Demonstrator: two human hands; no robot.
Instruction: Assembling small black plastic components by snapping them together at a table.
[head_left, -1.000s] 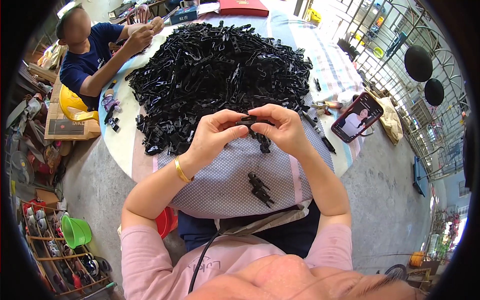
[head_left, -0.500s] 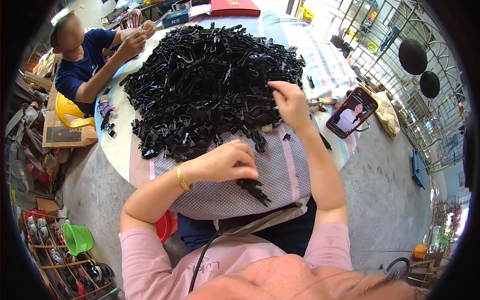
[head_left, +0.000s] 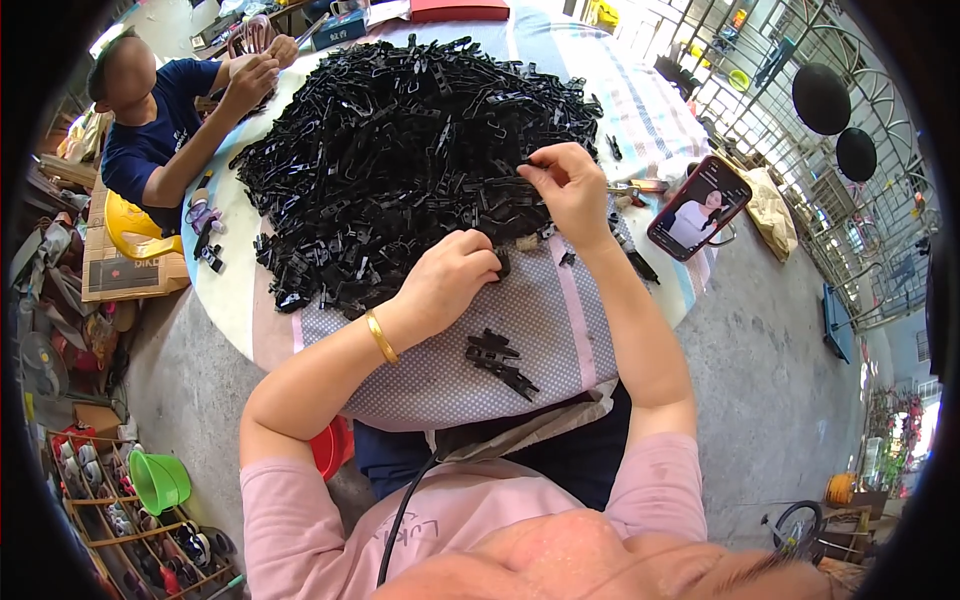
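A big heap of black plastic clips [head_left: 400, 150] covers the middle of the cloth-covered table. My left hand [head_left: 452, 275], with a gold bangle at its wrist, is at the heap's near edge; its curled fingers close on a black clip [head_left: 503, 263], mostly hidden by the fingertips. Over the heap's right side, my right hand [head_left: 572, 192] has thumb and forefinger pinched at a dark clip, of which only a small bit shows. Between my arms, close to the table's near edge, a small group of black clips [head_left: 500, 362] lies on the dotted cloth.
A phone [head_left: 698, 210] showing a person stands tilted at the right of the table. Across to the left, a co-worker [head_left: 165, 130] in a dark blue shirt holds both hands up together. A red box [head_left: 458, 10] lies at the far edge; a green bucket [head_left: 160, 482] stands lower left.
My left hand has moved up and away from the small group of clips, leaving them on the cloth, to the heap's edge. My right hand has shifted slightly and its fingers have pinched together.
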